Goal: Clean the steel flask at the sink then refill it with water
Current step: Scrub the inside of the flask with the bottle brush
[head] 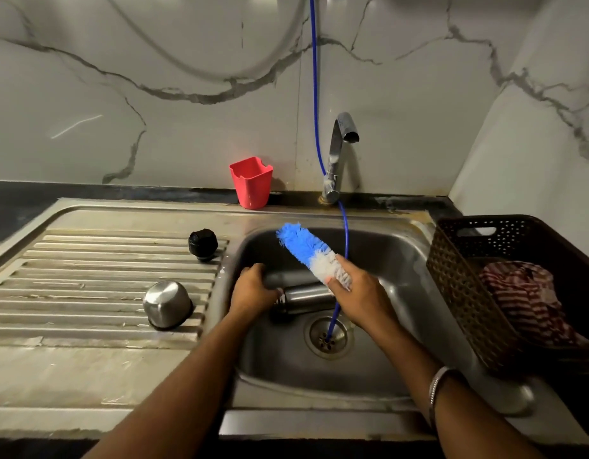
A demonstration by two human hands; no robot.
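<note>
Steel flask (303,298) lies uncapped in the sink (402,246); my left hand (253,289) grips it, my right hand (359,293) grasps the brush (311,251). Scrubbing, rinsing, refilling remain, I judge.

Steel flask (306,298) uncapped, on side in sink basin (402,260).

Seen from my head camera: my two forearms enter from the near edge, both bare to the edge of the picture, with no sleeve in sight. The left hand (253,288) wears nothing, no ring or band. Near the right hand (361,293), a slim silver-coloured bangle (437,387) circles the wrist, a thin metal band catching the light. Nails look short and unpainted.
</note>
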